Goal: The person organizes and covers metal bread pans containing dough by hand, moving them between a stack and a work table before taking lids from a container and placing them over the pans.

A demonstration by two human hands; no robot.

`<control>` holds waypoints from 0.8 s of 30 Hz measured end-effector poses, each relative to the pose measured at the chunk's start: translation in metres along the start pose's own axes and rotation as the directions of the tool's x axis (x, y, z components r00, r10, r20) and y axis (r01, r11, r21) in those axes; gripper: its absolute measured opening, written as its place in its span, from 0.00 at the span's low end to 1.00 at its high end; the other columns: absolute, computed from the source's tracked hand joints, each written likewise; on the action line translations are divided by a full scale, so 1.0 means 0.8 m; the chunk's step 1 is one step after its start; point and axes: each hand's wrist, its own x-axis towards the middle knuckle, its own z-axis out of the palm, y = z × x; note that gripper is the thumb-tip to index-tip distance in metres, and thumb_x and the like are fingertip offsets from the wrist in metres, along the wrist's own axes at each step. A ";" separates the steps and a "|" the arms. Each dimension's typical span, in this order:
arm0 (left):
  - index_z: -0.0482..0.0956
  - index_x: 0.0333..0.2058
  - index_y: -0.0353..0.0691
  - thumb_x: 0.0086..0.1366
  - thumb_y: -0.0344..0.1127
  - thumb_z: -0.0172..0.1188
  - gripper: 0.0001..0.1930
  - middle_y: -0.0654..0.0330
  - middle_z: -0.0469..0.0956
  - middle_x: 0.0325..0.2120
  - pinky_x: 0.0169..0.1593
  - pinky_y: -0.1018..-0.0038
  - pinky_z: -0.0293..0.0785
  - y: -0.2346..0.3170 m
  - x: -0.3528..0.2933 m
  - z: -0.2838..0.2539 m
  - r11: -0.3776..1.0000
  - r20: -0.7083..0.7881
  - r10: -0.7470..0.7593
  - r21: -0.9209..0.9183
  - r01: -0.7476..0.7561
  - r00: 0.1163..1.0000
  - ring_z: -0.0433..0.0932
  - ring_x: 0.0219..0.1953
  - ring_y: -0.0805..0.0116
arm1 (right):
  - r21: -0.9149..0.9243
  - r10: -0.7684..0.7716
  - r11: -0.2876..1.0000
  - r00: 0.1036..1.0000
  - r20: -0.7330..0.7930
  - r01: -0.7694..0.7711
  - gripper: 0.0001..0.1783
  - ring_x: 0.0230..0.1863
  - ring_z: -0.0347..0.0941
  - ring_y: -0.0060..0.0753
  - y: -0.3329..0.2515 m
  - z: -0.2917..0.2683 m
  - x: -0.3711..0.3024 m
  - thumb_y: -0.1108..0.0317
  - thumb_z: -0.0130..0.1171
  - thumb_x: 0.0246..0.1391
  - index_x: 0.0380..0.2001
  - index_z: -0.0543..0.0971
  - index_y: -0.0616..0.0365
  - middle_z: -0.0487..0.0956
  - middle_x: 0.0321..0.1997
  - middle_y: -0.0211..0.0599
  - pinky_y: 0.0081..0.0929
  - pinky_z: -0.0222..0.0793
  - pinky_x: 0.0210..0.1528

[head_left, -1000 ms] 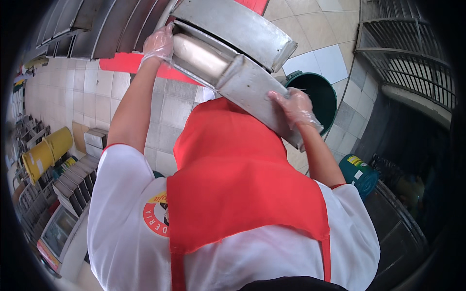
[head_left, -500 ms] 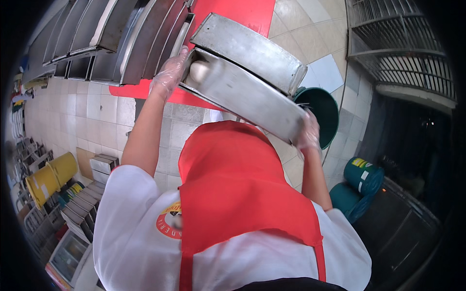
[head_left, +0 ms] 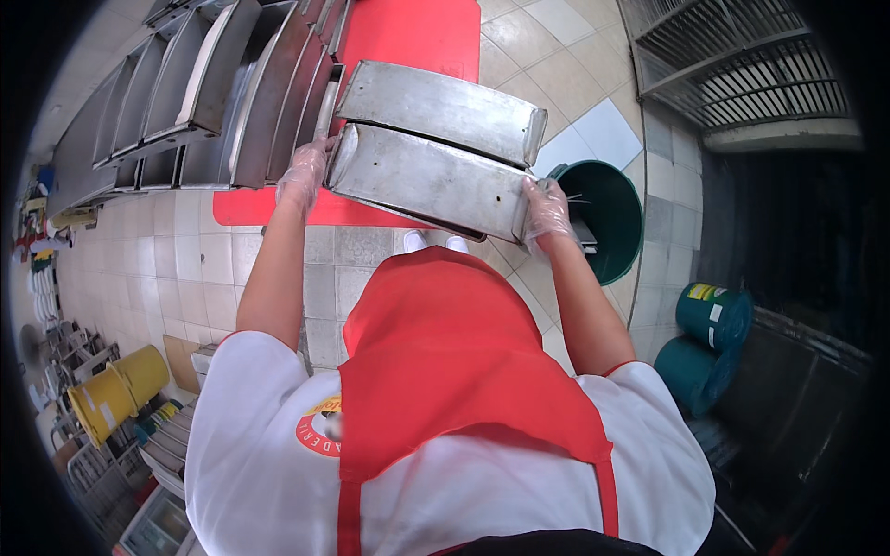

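Note:
A long grey metal loaf pan lid [head_left: 422, 181] lies lengthwise in front of me, over a pan whose dark edge [head_left: 408, 215] shows beneath its near side. My left hand [head_left: 304, 174], in a clear plastic glove, grips its left end. At the right end, my gloved right hand [head_left: 547, 215] has its fingers closed round the corner, thumb on top. What is inside the pan is hidden. Right behind stands a second long metal pan [head_left: 443, 109] of the same shape, its upper face closed.
Several long metal pans [head_left: 209, 79] are stacked to the left, some with pale dough inside. A dark green bin [head_left: 623, 222] stands right of my right hand. Below lie a red mat [head_left: 413, 42] and floor tiles. A metal grille [head_left: 732, 83] stands at far right.
The lid has come down and left over the near pan, hiding the round pale dough that showed at its left end. My right hand has moved left with it.

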 end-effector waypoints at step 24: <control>0.84 0.49 0.39 0.71 0.53 0.51 0.24 0.43 0.81 0.48 0.57 0.59 0.72 -0.054 -0.003 0.026 0.847 -0.207 0.187 0.529 -0.051 0.960 0.79 0.54 0.45 | 0.311 0.033 0.944 0.968 0.250 -0.113 0.27 0.42 0.79 0.32 0.061 -0.039 0.003 0.49 0.67 0.58 0.41 0.83 0.68 0.83 0.44 0.43 0.36 0.72 0.48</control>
